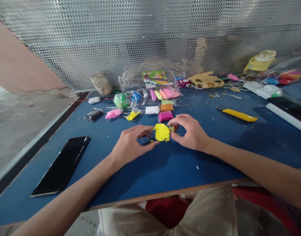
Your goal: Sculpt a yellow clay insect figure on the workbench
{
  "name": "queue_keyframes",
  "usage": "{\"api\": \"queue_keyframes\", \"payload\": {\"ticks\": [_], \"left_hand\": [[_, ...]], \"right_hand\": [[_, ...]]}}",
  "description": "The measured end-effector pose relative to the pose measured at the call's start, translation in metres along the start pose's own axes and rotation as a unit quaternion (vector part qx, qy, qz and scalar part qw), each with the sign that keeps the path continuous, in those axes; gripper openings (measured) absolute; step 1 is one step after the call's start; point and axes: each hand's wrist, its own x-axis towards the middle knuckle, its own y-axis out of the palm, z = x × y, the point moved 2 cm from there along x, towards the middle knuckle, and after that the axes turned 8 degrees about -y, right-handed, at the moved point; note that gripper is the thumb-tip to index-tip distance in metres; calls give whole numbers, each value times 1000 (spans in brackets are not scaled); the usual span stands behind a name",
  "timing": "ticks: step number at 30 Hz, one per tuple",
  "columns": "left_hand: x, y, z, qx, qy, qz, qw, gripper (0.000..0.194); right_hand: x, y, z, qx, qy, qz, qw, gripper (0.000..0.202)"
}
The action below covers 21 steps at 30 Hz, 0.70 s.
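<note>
Holds the yellow clay piece at the centre of the frame, over the blue table. Pinches its right edge with the right hand, nearly closed; curves the left hand, half open, about its left side, cannot tell if gripping. Probably holds by the rim to spare the soft face. Has the yellow cutter at right of the frame, perhaps for easy reach.

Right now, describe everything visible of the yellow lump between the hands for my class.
The yellow lump looks like soft modelling clay, bright and roughly round, with an uneven edge and thin wire at its right side. It is over the blue tabletop, between the left hand and right hand. The right hand holds its right edge; whether the left touches it is unclear.
</note>
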Motion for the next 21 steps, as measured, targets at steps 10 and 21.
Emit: {"api": "queue_keyframes", "payload": {"ticks": [10, 21], "left_hand": [[8, -5, 8, 99, 25, -43, 994, 46], [10, -9, 7, 89, 106, -73, 988, 43]], "right_hand": [[2, -3, -18, 110, 16, 6, 994, 23], [26, -38, -108, -191, 107, 24, 975, 27]]}}
